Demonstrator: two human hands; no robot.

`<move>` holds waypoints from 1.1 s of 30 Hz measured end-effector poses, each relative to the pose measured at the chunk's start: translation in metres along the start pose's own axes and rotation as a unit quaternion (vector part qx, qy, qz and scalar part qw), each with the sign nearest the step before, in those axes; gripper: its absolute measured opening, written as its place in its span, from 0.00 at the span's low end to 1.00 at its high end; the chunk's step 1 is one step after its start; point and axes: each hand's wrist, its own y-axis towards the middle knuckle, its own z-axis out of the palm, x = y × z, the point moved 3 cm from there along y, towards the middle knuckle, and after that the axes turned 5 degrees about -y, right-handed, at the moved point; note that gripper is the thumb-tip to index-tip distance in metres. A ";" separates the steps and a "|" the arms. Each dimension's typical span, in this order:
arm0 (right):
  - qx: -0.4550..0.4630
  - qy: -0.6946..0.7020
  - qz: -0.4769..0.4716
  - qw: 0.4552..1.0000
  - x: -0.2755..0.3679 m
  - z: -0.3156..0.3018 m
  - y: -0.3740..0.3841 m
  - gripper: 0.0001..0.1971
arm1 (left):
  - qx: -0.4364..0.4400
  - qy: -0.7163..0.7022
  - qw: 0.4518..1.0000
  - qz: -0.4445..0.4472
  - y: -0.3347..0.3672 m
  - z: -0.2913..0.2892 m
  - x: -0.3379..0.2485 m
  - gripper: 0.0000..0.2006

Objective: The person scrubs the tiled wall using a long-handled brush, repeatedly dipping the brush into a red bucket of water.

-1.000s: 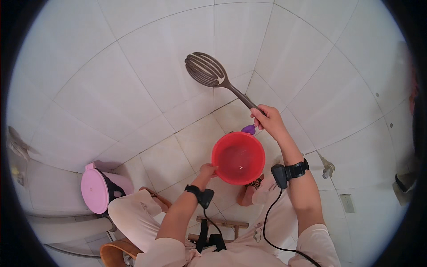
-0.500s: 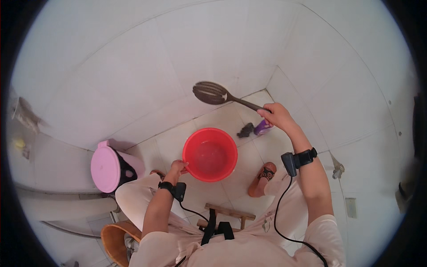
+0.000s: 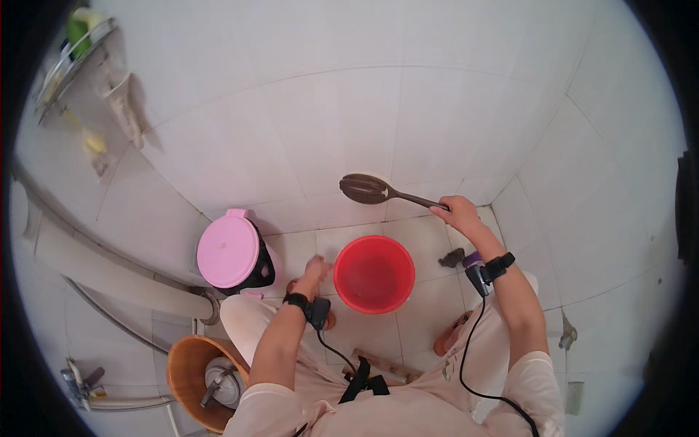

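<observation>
In my right hand [image 3: 460, 214] is the end of a dark brown long-handled tool [image 3: 366, 189] with an oval, ridged and slotted head. I cannot make out whether that head is a brush or a scoop. It hangs in the air pointing left, beyond a red plastic basin [image 3: 342, 291] on the tiled floor. The basin seems to hold some water. My left hand [image 3: 315, 271] is beside the basin's left rim, a little apart from it, its fingers blurred by motion.
A pink lidded bin [image 3: 228, 251] with a black bag stands at left, and a wooden bucket [image 3: 191, 364] holding a metal kettle-like pot near my left leg. A dark clump [image 3: 451, 257] and a purple item [image 3: 473, 259] lie right of the basin. A pipe [image 3: 109, 266] runs along the left wall.
My left hand has let go of the basin's rim. The view has shifted, so the corner shelf at upper left now shows. My right hand still holds the tool above the floor.
</observation>
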 end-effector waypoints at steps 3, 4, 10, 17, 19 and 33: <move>-0.075 -0.074 -0.032 0.994 -0.001 -0.019 0.003 0.18 | -0.006 -0.176 0.981 0.081 -0.031 0.012 -0.087 0.27; -0.119 -0.091 -0.069 0.986 0.016 -0.036 0.010 0.18 | -0.008 -0.185 0.978 0.093 -0.046 0.003 -0.109 0.27; -0.253 -0.088 -0.113 0.957 0.100 -0.139 0.041 0.20 | 0.004 -0.367 0.908 0.200 -0.109 -0.035 -0.168 0.26; -0.212 0.029 -0.055 0.975 0.052 -0.096 0.080 0.24 | 0.004 -0.430 0.866 0.253 -0.124 -0.025 -0.177 0.25; -0.182 0.055 -0.078 0.979 0.046 -0.050 0.070 0.22 | -0.001 -0.450 0.859 0.245 -0.117 -0.021 -0.168 0.25; -0.234 0.045 -0.106 0.965 0.150 -0.128 0.121 0.23 | 0.000 -0.475 0.833 0.284 -0.132 -0.071 -0.188 0.21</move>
